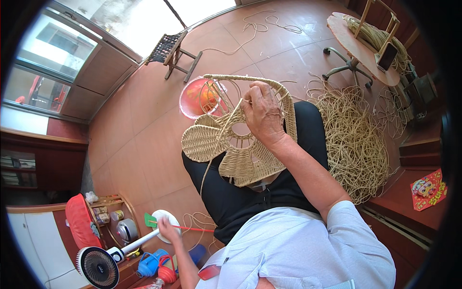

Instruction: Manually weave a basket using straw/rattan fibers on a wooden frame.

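A straw-coloured woven cord piece (239,163) rests across my lap, with petal shapes around a round central hole and a cord-wrapped frame along its far side. My right hand (263,111) is closed on the woven piece just beyond the hole, its fingers bent inward. From there a loose cord (208,168) hangs over the left petals toward my left thigh. My left hand (168,229) is out to the lower left, by the white pole of a fan (98,266). Motion smears its fingers, so I cannot make out whether it holds anything.
A pink bucket (188,102) stands beyond the woven piece, near a folding stool (177,57). A large heap of loose cord (356,144) covers the floor at right. Farther back is a round wheeled table (344,33) with coiled cord. Blue jugs (153,261) stand at lower left.
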The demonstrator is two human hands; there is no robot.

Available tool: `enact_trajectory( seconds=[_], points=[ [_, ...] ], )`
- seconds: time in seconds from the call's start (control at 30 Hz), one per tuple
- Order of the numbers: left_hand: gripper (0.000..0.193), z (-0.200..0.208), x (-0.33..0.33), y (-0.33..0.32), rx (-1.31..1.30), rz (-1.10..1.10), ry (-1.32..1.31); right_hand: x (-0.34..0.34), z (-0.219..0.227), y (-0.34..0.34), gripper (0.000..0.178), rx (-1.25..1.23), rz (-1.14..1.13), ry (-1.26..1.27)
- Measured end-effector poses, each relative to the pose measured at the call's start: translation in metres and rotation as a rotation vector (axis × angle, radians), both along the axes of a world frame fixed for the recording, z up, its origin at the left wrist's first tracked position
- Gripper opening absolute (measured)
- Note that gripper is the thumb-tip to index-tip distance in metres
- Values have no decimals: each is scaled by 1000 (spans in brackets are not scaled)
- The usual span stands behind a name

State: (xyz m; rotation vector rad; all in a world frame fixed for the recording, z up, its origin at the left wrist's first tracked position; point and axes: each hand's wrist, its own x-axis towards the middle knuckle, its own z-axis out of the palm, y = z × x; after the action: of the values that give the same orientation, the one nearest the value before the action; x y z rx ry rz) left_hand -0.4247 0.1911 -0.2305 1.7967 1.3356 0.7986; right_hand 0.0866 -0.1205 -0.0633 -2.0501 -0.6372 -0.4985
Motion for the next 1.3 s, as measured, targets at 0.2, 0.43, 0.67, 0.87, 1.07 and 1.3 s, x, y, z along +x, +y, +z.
enact_trajectory(
  seconds=[0.2,0.43,0.67,0.87,1.07,1.3],
  points=[
    [33,156,252,-156,686,-683,186,1,-9,2,12,-3,-6,-29],
    [25,172,332,-190,617,-1009,24,-1,-13,3,9,-95,-31,-129],
    [20,210,446,-181,189,-982,-191,-6,-10,3,13,-172,-46,-89],
    [18,191,487,-171,281,-1030,-80,-11,-15,0,20,-162,-28,-75],
    [14,175,461,-181,-574,-864,-511,-16,-15,-2,28,-133,-34,-35],
    [16,184,405,-121,-699,-750,-641,-14,-9,1,19,-31,61,-208]
  ],
)
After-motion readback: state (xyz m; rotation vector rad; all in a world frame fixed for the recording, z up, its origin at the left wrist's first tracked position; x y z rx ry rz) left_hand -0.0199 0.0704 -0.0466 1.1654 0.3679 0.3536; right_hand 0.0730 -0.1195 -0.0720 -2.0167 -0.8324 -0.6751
